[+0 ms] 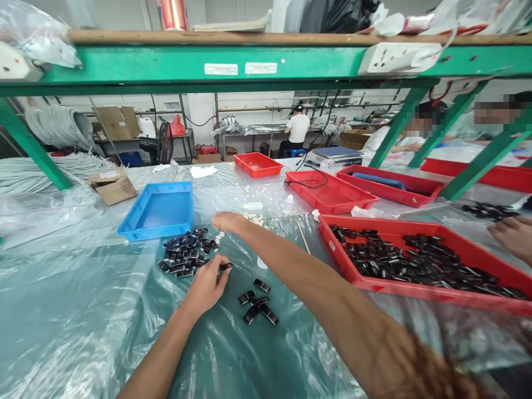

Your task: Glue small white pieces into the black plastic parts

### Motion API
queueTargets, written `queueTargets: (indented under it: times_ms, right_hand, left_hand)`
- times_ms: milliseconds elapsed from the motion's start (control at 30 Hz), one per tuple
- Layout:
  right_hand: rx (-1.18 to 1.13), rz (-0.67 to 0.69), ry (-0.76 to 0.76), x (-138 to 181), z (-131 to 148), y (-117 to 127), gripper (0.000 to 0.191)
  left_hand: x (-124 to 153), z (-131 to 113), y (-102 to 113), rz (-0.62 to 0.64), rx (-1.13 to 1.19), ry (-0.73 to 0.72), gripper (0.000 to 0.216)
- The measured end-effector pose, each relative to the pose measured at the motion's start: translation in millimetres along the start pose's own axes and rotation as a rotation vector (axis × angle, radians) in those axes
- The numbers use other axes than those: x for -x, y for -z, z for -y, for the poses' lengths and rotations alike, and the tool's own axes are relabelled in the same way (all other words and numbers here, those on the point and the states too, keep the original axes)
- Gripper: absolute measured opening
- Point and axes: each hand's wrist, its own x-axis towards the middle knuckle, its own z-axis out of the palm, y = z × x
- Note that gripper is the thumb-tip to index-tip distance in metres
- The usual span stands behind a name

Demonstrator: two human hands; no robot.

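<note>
My left hand (206, 286) pinches a small black plastic piece (225, 266) between thumb and fingertips, just right of a pile of the same black pieces (185, 256) on the plastic-covered table. A few more black pieces (257, 302) lie loose below that hand. My right arm reaches across to the left. My right hand (228, 221) is beside the pile's upper right edge, close to some small white bits (219, 237). Its fingers are turned away from me, so I cannot see what it holds.
An empty blue tray (160, 210) sits behind the pile. A red tray (419, 288) full of black pieces lies at the right, with another person's hand (513, 237) beyond it. More red trays (330, 193) stand farther back. Green frame legs (31, 147) cross the table.
</note>
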Motion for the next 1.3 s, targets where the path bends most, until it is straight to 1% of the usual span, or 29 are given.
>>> queueTargets:
  times_ms: [133,267,333,433,533,567,633,667,733,767,800,867,933,1033,1100,1167,1233,1300]
  right_hand:
    - [-0.033,0.137,-0.117,-13.2,1.0,-9.5,0.035]
    - [-0.078,0.205,-0.186,-10.6,0.2,-9.6,0.036]
    - [-0.109,0.214,-0.195,-6.8,0.9,-4.1,0.036]
    - [-0.165,0.215,-0.168,4.3,4.2,12.1,0.032]
    - [-0.239,0.208,-0.091,34.7,12.7,31.6,0.029]
    - [-0.272,0.19,-0.057,51.1,17.0,36.7,0.025]
    - [-0.349,0.106,-0.001,92.1,26.1,41.8,0.008]
    - [-0.393,0.062,0.018,115.1,30.2,41.1,0.008]
    - [-0.481,-0.038,0.029,159.9,35.1,32.6,0.021]
    - [-0.524,-0.097,0.02,179.5,35.5,25.3,0.023]
    - [-0.57,-0.15,0.007,196.1,34.6,16.9,0.024]
    - [-0.659,-0.246,-0.028,219.6,30.0,0.0,0.027]
    - [-0.732,-0.303,-0.053,231.9,24.5,-11.9,0.026]
    - [-0.781,-0.355,-0.016,238.3,19.6,-16.2,0.015]
    - [-0.747,-0.41,0.034,239.4,19.4,-13.2,0.007]
    - [-0.689,-0.445,0.076,240.3,20.2,-9.6,0.005]
    - [-0.647,-0.434,0.118,241.3,20.4,-7.3,0.004]
    - [-0.61,-0.415,0.156,242.5,19.9,-6.5,0.006]
  left_hand:
    - [1.5,9.4,5.4,-0.048,-0.051,0.046,0.007]
    - [1.1,11.7,5.2,-0.091,-0.069,0.073,0.007]
    - [0.1,12.4,4.8,-0.107,-0.06,0.078,0.007]
    - [-0.2,12.0,4.4,-0.104,-0.044,0.076,0.006]
    - [1.4,7.0,4.2,-0.105,0.015,0.078,0.008]
    - [2.1,4.3,4.2,-0.109,0.047,0.076,0.009]
    - [3.1,-1.5,3.9,-0.106,0.109,0.06,0.011]
    - [3.4,-4.3,3.5,-0.095,0.128,0.049,0.012]
    - [3.8,-8.6,2.0,-0.061,0.145,0.029,0.015]
    - [3.8,-10.4,0.8,-0.041,0.148,0.024,0.017]
    - [3.9,-11.9,-0.5,-0.021,0.151,0.022,0.019]
    - [3.9,-15.5,-3.2,0.011,0.159,0.023,0.022]
    - [3.2,-20.4,-5.1,0.041,0.167,0.022,0.023]
    - [1.0,-29.7,-6.3,0.064,0.191,0.021,0.018]
    - [-0.1,-35.8,-7.0,0.073,0.203,-0.008,0.01]
    - [0.0,-41.2,-8.0,0.066,0.209,-0.059,0.005]
    - [1.0,-46.0,-9.0,0.047,0.221,-0.096,0.007]
    - [2.4,-50.1,-9.6,0.034,0.242,-0.092,0.008]
